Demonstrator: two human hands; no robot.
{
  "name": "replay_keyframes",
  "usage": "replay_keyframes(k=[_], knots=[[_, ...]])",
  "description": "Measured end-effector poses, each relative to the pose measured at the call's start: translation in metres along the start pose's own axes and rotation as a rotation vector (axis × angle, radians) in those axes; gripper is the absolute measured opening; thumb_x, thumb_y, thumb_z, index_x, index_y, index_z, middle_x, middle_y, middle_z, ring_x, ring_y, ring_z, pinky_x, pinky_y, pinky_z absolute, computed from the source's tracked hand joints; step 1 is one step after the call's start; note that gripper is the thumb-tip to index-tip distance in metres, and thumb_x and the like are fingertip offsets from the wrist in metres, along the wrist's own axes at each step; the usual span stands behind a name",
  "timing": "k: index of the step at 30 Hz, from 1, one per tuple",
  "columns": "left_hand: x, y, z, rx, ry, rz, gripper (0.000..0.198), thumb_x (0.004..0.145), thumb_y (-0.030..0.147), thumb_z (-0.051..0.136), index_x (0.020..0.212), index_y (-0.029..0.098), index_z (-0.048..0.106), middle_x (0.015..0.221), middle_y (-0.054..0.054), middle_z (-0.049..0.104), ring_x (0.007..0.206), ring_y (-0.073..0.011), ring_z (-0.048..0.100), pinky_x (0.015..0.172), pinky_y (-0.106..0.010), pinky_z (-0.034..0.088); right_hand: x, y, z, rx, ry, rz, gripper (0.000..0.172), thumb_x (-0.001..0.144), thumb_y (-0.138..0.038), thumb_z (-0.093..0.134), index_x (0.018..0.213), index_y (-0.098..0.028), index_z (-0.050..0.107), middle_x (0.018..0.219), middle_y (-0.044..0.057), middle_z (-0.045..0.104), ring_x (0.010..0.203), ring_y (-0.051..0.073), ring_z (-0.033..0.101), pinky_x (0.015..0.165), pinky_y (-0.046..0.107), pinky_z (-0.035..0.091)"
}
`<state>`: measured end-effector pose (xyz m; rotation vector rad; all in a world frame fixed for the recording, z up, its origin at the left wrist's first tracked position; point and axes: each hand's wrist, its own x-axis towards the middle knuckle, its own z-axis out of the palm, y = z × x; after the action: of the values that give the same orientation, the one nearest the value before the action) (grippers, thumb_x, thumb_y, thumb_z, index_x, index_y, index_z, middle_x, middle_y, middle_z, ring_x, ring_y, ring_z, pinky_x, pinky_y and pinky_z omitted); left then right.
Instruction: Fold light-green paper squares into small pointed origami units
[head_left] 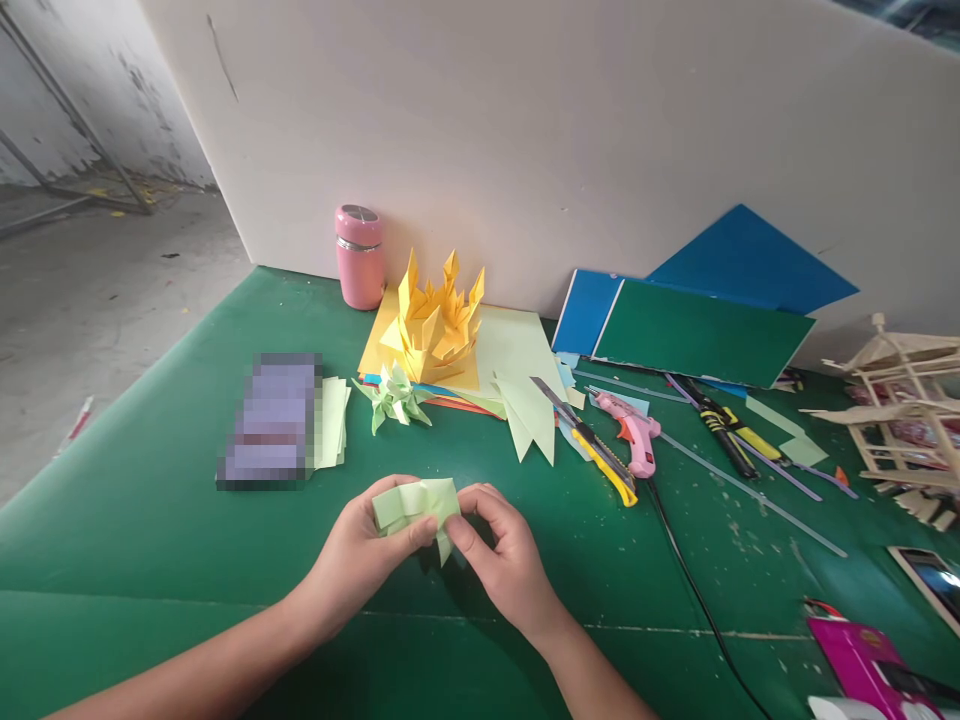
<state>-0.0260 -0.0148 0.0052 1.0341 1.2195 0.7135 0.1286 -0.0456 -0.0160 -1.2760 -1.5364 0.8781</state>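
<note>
A folded piece of light green paper (415, 504) is held just above the green table (150, 560) between both hands. My left hand (358, 562) pinches its left side with thumb and fingers closed on it. My right hand (504, 552) pinches the right edge and a small point that hangs down. Beyond the hands lie a small green folded flower (394, 396) and a tall yellow folded paper crown shape (435, 320) on a stack of coloured sheets.
A pink flask (360, 257) stands by the white back wall. A yellow utility knife (600, 452), a pink glue gun (636, 432) with black cord, blue and green boards (697, 330), a wooden stick model (900, 400) and a pixelated block (271, 420) lie around.
</note>
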Motion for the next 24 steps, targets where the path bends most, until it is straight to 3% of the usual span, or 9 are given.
replay_keyframes(k=[8, 15, 24], knots=[[0.000, -0.001, -0.007, 0.070, -0.137, 0.098, 0.043, 0.063, 0.049, 0.071, 0.094, 0.020, 0.061, 0.072, 0.001, 0.060, 0.058, -0.0133, 0.052, 0.051, -0.022, 0.044, -0.001, 0.002, -0.003, -0.075, -0.006, 0.016, 0.020, 0.084, -0.025, 0.053, 0.065, -0.020, 0.049, 0.065, -0.001, 0.052, 0.066, 0.014, 0.049, 0.060, 0.026, 0.041], [0.009, 0.000, -0.010, 0.146, -0.058, 0.145, 0.031, 0.063, 0.047, 0.072, 0.072, 0.018, 0.068, 0.066, -0.002, 0.065, 0.058, -0.0150, 0.056, 0.051, -0.022, 0.045, -0.001, 0.001, -0.002, -0.126, -0.085, -0.034, 0.020, 0.079, -0.020, 0.054, 0.061, -0.020, 0.047, 0.060, -0.003, 0.048, 0.060, 0.012, 0.045, 0.056, 0.024, 0.037], [0.009, 0.001, -0.009, -0.024, -0.019, 0.027, 0.038, 0.053, 0.051, 0.078, 0.061, 0.017, 0.064, 0.056, 0.002, 0.062, 0.053, -0.0119, 0.054, 0.053, -0.023, 0.047, 0.002, 0.004, -0.009, 0.224, 0.040, 0.283, 0.029, 0.078, -0.043, 0.060, 0.063, -0.019, 0.055, 0.056, -0.003, 0.047, 0.051, 0.010, 0.040, 0.048, 0.022, 0.036]])
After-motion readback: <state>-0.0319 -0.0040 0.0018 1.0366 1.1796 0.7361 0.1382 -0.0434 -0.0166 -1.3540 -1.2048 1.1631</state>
